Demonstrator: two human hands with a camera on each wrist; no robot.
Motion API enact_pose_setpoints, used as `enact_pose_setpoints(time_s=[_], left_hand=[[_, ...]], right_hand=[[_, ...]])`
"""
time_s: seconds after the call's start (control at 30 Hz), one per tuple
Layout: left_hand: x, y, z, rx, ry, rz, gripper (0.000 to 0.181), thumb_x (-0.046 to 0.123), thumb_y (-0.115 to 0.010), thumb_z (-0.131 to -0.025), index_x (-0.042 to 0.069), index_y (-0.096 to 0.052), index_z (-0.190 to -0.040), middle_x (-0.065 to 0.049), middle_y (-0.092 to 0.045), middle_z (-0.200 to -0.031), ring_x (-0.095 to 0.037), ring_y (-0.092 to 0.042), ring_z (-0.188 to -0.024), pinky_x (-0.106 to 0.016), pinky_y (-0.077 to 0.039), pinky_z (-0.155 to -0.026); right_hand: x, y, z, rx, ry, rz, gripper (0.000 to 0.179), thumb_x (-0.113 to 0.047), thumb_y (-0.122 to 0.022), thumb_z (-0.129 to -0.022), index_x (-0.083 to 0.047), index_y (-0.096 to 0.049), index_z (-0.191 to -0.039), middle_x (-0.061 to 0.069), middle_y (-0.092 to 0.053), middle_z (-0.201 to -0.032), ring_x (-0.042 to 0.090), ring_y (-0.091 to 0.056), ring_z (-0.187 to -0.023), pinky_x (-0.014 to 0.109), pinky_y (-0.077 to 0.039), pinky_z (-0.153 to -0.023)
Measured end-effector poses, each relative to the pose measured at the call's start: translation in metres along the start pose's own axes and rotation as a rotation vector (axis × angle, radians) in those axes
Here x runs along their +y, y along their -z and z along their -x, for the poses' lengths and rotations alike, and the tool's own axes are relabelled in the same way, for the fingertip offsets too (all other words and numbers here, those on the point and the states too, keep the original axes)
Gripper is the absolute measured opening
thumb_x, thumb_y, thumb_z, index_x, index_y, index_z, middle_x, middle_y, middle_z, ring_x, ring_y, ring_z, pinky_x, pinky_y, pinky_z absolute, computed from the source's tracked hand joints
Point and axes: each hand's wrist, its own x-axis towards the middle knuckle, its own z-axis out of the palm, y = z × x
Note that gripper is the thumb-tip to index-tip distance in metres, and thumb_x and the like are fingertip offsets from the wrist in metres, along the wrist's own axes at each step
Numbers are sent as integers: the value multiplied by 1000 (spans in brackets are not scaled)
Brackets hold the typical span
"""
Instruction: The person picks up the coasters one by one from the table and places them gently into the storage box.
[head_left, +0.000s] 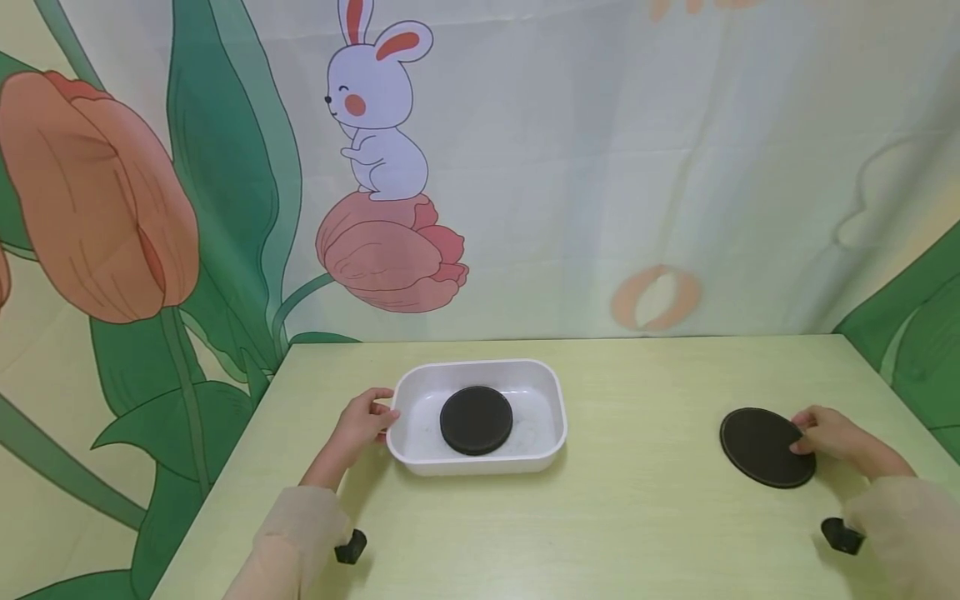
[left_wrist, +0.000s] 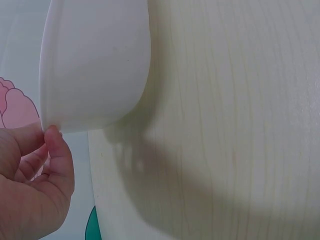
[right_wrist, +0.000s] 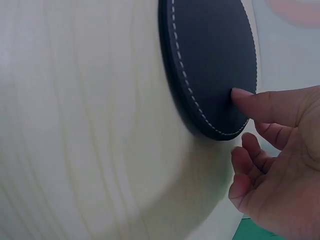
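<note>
A white rectangular tray point(head_left: 528, 425) with rounded corners stands left of the table's middle. A round black disc point(head_left: 476, 421) lies inside it. At the tray's left end my left hand point(head_left: 365, 423) pinches the rim between thumb and fingers; the left wrist view shows this grip on the tray's edge point(left_wrist: 95, 65). On the right my right hand point(head_left: 832, 435) holds the near edge of a round black coaster point(head_left: 765, 448) with pale stitching around its border. In the right wrist view the thumb presses the top of the coaster point(right_wrist: 215, 60), while the other fingers curl at its edge.
The pale wood-grain table point(head_left: 637, 517) reaches back to a printed cloth point(head_left: 570, 167) with a rabbit and tulips. Black wrist-worn pieces point(head_left: 351, 547) show below each sleeve. Bare tabletop lies between the tray and the coaster.
</note>
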Motion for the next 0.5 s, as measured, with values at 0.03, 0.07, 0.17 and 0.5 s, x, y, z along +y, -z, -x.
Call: enact_pose_setpoints(time_s=[0.03, 0.07, 0.17, 0.5], left_hand=[[0, 0, 0, 0, -2, 2, 39, 6, -54, -86, 4, -44, -123, -11, -49, -91, -24, -55, -78, -23, -49, -57], [0, 0, 0, 1, -5, 2, 38, 6, -54, -86, 4, -44, -123, -12, -49, -91, -25, -55, -78, -23, -49, -57], [1, 0, 2, 0, -15, 5, 38, 5, -54, -86, 3, -44, -123, -12, -49, -91, -25, -56, -79, -24, -49, -57], [2, 0, 2, 0, -24, 8, 38, 5, -54, -86, 2, -44, -123, -13, -50, -92, -25, -57, -77, -24, -49, -57]], right_hand=[[-1, 1, 1, 5, 10, -2, 44, -4, -62, -72, 18, -36, -100, 29, -47, -92, 32, -48, -84, 33, -40, -70], [-3, 1, 2, 7, 18, -4, 43, -3, -61, -72, 17, -35, -99, 30, -46, -93, 33, -49, -84, 34, -40, -70], [-6, 3, 3, 10, 28, -19, 43, -2, -61, -72, 16, -33, -99, 36, -43, -97, 40, -47, -88, 40, -41, -73], [-19, 6, 13, 16, 76, -10, 40, 0, -57, -74, 17, -33, -101, 34, -43, -97, 40, -46, -88, 39, -41, -70]])
